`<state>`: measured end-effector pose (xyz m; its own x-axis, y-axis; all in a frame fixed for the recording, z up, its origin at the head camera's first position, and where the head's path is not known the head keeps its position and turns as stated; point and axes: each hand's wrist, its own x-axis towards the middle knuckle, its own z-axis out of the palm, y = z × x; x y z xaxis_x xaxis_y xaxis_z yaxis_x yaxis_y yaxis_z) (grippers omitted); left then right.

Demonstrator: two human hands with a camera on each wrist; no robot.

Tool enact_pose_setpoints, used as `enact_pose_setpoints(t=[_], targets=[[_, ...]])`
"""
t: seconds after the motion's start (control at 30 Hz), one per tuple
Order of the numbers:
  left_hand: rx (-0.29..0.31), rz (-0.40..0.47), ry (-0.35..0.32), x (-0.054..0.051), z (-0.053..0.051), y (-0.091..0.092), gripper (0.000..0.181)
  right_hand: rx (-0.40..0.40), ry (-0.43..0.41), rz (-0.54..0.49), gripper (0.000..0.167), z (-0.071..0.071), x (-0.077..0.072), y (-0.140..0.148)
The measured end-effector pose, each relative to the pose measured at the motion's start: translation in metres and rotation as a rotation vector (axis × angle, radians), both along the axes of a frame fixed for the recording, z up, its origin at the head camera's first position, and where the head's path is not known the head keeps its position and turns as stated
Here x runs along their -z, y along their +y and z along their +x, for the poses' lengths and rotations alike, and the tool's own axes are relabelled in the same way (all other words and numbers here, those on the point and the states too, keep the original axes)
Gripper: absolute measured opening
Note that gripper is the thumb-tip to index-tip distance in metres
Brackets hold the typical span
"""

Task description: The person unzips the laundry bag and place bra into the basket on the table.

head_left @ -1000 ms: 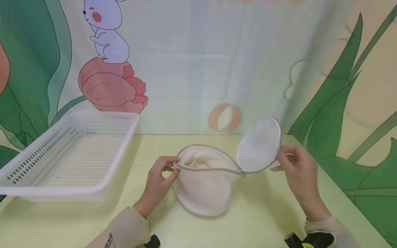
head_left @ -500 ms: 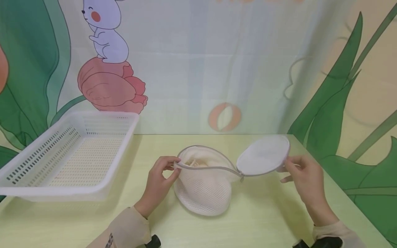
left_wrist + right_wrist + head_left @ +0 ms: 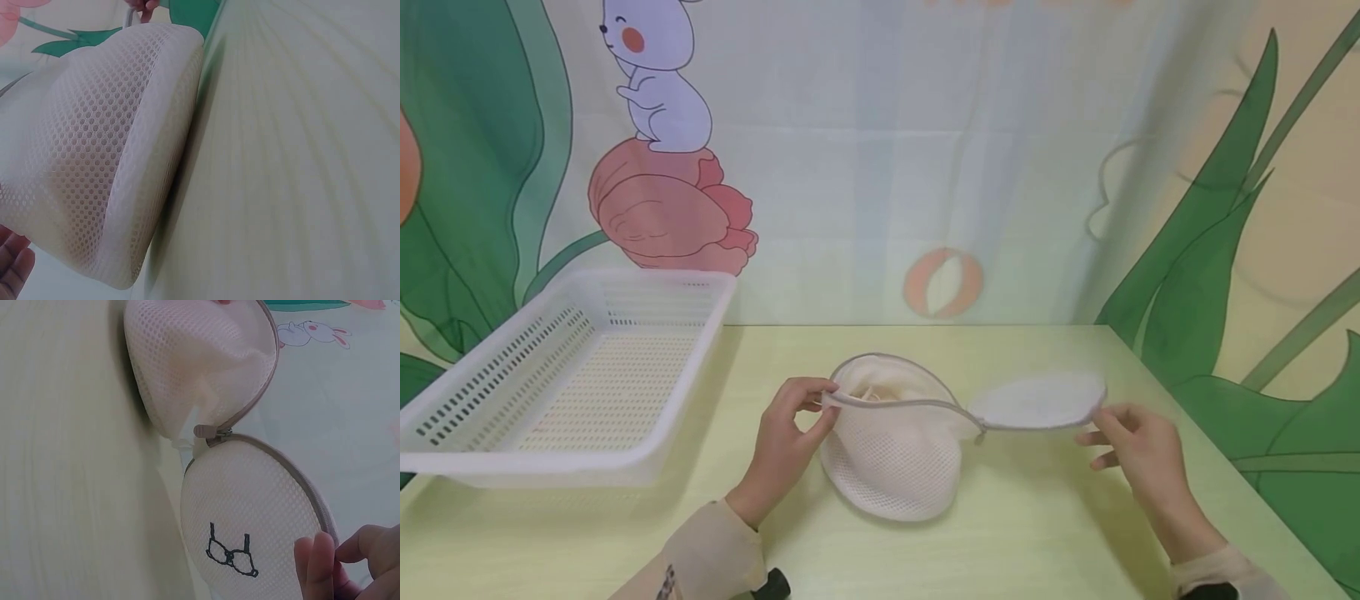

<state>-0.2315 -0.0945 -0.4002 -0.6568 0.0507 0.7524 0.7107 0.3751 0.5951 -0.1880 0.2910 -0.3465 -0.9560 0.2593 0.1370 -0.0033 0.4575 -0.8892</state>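
Note:
A cream mesh laundry bag with a grey zip stands on the table, its mouth unzipped and something pale inside, too hidden to name. My left hand pinches the left edge of the bag's rim between thumb and fingers. Out to the right, the round lid is folded back nearly flat, and my right hand pinches its outer edge. The right wrist view shows a bra drawing stitched on the lid's outer side and the zip pull at the hinge. Mesh fills much of the left wrist view.
A white plastic basket with slotted walls stands at the left of the pale table. Behind the table hangs a printed cloth with a rabbit and leaves.
My right hand has moved right and down, swinging the lid from tilted up to nearly level. My left hand stays at the bag's rim.

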Motion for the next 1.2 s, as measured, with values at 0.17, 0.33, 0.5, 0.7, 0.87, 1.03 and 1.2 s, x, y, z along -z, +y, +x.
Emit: enact_pose_setpoints(t=[0.17, 0.33, 0.5, 0.7, 0.87, 1.03, 1.2], targets=[[0.004, 0.005, 0.002, -0.001, 0.001, 0.001, 0.026, 0.011, -0.081, -0.048, 0.029, -0.002, 0.01, 0.006], [0.0, 0.009, 0.01, -0.002, 0.001, 0.001, 0.026, 0.006, -0.132, -0.086, 0.029, -0.004, 0.016, 0.007], [-0.006, 0.005, 0.006, -0.003, 0.002, 0.002, 0.026, -0.004, -0.174, -0.083, 0.03, -0.005, 0.02, 0.009], [-0.014, 0.0, 0.01, -0.001, 0.001, 0.002, 0.026, -0.023, -0.197, -0.064, 0.033, -0.007, 0.023, 0.011], [-0.011, 0.007, 0.001, -0.001, 0.002, 0.002, 0.025, -0.031, -0.195, -0.07, 0.034, -0.01, 0.026, 0.013], [-0.007, 0.013, -0.02, -0.001, 0.003, 0.003, 0.026, -0.036, -0.199, -0.073, 0.035, -0.013, 0.028, 0.013], [-0.002, 0.014, -0.022, -0.001, 0.003, 0.003, 0.026, -0.033, -0.204, -0.07, 0.035, -0.015, 0.029, 0.014]])
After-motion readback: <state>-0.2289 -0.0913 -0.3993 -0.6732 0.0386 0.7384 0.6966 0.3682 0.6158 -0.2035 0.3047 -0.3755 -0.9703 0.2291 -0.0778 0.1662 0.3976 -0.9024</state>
